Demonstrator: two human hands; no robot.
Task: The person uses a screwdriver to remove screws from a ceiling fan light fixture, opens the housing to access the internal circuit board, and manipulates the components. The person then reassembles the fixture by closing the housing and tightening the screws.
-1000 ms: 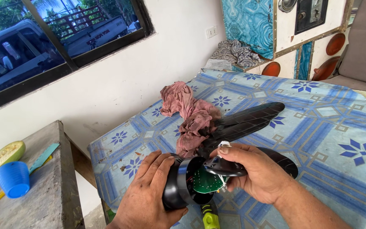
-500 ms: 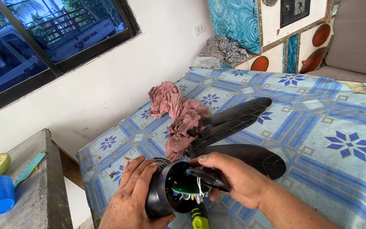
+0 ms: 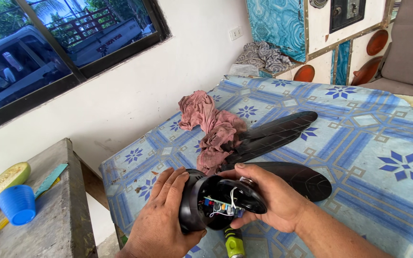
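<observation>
My left hand cups the round black housing of a small fan motor at the near edge of the table. My right hand grips the black cover pulled a little off the housing, so a circuit board with thin wires shows in the gap. Black fan blades lie flat on the blue patterned tablecloth just beyond my hands. A green-handled screwdriver lies under the housing, partly hidden.
A crumpled pink rag lies by the blades. To the left stands a grey bench with a blue cup, a teal comb and a green-yellow slab. A window and white wall are behind.
The black cover has come further off the housing, exposing more of the board and wires. The view has shifted slightly; both hands stay on the motor.
</observation>
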